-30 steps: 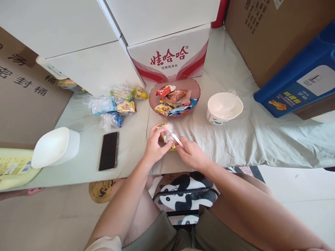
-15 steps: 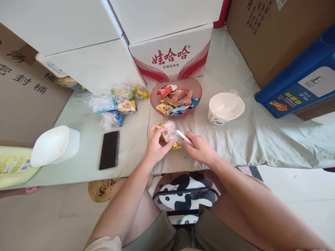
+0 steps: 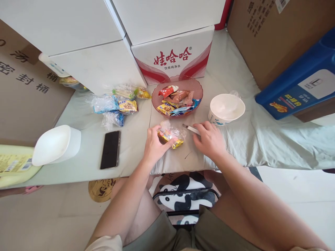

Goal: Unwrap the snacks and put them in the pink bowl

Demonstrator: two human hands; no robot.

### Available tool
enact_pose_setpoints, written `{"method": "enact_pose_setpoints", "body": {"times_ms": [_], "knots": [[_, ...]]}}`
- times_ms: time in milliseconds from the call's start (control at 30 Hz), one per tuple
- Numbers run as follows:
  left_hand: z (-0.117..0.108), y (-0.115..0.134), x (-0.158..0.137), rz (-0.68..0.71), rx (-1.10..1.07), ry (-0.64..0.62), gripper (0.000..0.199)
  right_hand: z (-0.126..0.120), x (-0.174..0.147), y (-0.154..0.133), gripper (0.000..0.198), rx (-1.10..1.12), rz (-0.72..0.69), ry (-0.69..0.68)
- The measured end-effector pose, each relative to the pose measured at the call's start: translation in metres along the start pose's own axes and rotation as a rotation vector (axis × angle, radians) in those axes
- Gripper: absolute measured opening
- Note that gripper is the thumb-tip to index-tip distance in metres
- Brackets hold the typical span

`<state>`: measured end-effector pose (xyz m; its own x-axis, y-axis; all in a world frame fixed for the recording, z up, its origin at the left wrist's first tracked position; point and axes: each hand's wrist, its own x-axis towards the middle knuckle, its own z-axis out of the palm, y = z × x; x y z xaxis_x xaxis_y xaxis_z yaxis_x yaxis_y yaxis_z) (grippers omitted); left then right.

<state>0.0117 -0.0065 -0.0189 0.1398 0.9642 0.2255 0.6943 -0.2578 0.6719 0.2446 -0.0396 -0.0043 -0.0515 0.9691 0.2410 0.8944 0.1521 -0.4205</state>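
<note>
My left hand [image 3: 156,143] is closed around a yellow snack packet [image 3: 177,143] in loose clear plastic wrap, resting on the cloth near the front edge. My right hand [image 3: 210,139] grips a slim white utility knife [image 3: 194,130], low over the cloth. Its darker tip points left, a short way from the wrap. Just behind my hands stands a pink ribbed bowl [image 3: 156,101] with several wrapped snacks inside. To its right is a paper tub [image 3: 214,115] with clear plastic in it.
Plastic-wrapped snacks [image 3: 127,105] lie at the left behind a black phone [image 3: 110,150]. A white container [image 3: 74,139] stands farther left. A white and red carton [image 3: 172,62] backs the bowl, and a blue jug [image 3: 295,83] leans at the right.
My right hand has drawn the utility knife away from the plastic wrap, to the right, and lowered it toward the cloth. My left hand stays on the snack packet.
</note>
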Motion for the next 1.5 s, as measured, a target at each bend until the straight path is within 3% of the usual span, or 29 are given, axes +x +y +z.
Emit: {"method": "enact_pose_setpoints", "body": {"times_ms": [133, 200, 333, 500, 567, 633, 700, 833, 967, 1067, 1133, 1233, 1367, 1500], "knots": [[-0.001, -0.002, -0.002, -0.046, -0.029, -0.050, 0.079, -0.001, -0.003, -0.010, 0.044, 0.352, -0.332, -0.083], [-0.001, -0.003, -0.001, -0.049, -0.074, -0.030, 0.074, 0.001, -0.004, -0.014, 0.042, 0.378, -0.376, -0.132], [-0.004, -0.004, 0.005, -0.033, -0.210, 0.048, 0.057, 0.006, -0.002, -0.010, 0.025, 0.322, -0.293, -0.114], [-0.012, -0.001, 0.009, -0.173, -0.317, 0.105, 0.036, -0.001, 0.003, 0.000, 0.018, 0.276, -0.017, 0.193], [-0.015, 0.000, 0.009, -0.208, -0.329, 0.123, 0.022, -0.005, 0.003, 0.000, 0.018, 0.333, -0.029, 0.261], [-0.017, 0.001, 0.010, -0.207, -0.329, 0.130, 0.010, -0.007, 0.002, -0.003, 0.022, 0.393, -0.127, 0.212], [-0.019, 0.002, 0.011, -0.183, -0.331, 0.142, 0.012, -0.008, -0.001, -0.008, 0.031, 0.395, -0.180, 0.147], [-0.021, 0.007, 0.012, -0.224, -0.416, 0.165, 0.017, -0.010, -0.005, -0.017, 0.025, 0.323, -0.063, 0.222], [-0.021, 0.010, 0.014, -0.415, -0.591, 0.118, 0.018, -0.010, -0.007, -0.020, 0.020, 0.277, -0.170, -0.029], [-0.022, 0.012, 0.017, -0.511, -0.722, 0.130, 0.016, -0.006, -0.007, -0.015, 0.032, 0.192, -0.175, -0.122], [-0.023, 0.013, 0.020, -0.550, -0.784, 0.172, 0.018, -0.003, -0.005, -0.011, 0.041, 0.154, -0.132, -0.114], [-0.025, 0.011, 0.023, -0.544, -0.811, 0.213, 0.025, -0.002, -0.003, -0.005, 0.036, 0.149, -0.064, -0.082], [-0.028, 0.006, 0.022, -0.446, -0.703, 0.120, 0.030, -0.006, -0.001, -0.004, 0.021, 0.176, -0.023, -0.007], [-0.029, 0.002, 0.019, -0.415, -0.539, 0.080, 0.018, -0.011, 0.001, -0.004, 0.022, 0.260, 0.016, 0.102]]}}
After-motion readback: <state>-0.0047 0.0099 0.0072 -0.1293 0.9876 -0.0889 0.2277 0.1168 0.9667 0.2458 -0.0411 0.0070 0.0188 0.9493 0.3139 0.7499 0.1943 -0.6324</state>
